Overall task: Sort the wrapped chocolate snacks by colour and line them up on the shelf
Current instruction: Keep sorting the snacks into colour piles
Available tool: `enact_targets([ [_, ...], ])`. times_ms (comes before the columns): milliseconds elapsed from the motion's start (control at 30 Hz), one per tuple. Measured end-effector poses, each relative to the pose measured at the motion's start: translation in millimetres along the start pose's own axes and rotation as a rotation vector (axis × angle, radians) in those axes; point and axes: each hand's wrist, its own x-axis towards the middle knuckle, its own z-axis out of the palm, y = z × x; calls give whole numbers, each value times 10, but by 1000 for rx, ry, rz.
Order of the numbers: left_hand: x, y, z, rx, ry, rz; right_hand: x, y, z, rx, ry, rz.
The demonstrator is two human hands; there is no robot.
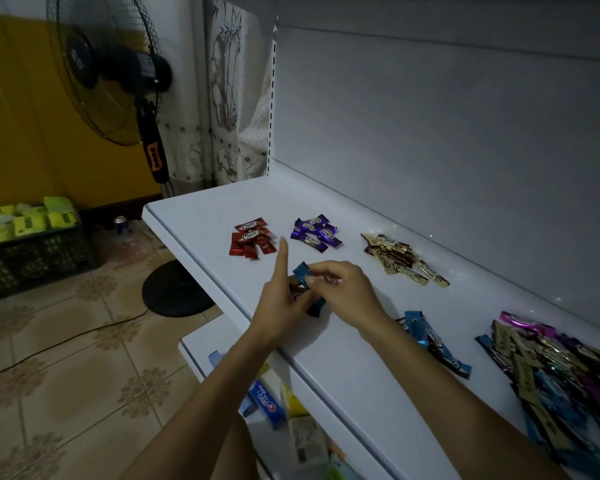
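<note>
On the white shelf [201, 216] lie three sorted heaps of wrapped snacks: red ones [252, 242], purple ones [315, 233] and gold ones [400, 261]. Both hands meet over the shelf's front part around several blue snacks [301, 271]. My left hand [284, 306] grips them from below with its index finger sticking up. My right hand [343, 287] pinches the top blue wrapper. A few more blue snacks [433, 341] lie right of my right wrist. An unsorted mixed pile [548, 368] fills the shelf's right end.
A standing fan [118, 74] with a round black base [177, 289] is left of the shelf, its cable running across the tiled floor. A dark crate of green packs [28, 237] sits at far left. The lower shelf holds toothpaste boxes [267, 403].
</note>
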Motion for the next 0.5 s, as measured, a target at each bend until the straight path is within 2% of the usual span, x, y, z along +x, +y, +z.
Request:
enact_targets([
  [133,-13,144,230,42,-87,80,-155,96,-252,129,58,27],
  [267,-113,273,574,-215,-196,25,-523,272,-642,215,391,-18],
  [300,-144,294,652,-272,-207,-3,-644,333,-745,143,480,-43],
  [367,-204,307,784,-352,-225,-45,-878,473,-932,-182,598,-124],
  [433,-252,285,863,-439,-226,-76,-1040,640,-1026,-603,557,-204],
  [500,-276,268,874,-523,-206,-99,-1138,772,-1011,-765,464,-211],
])
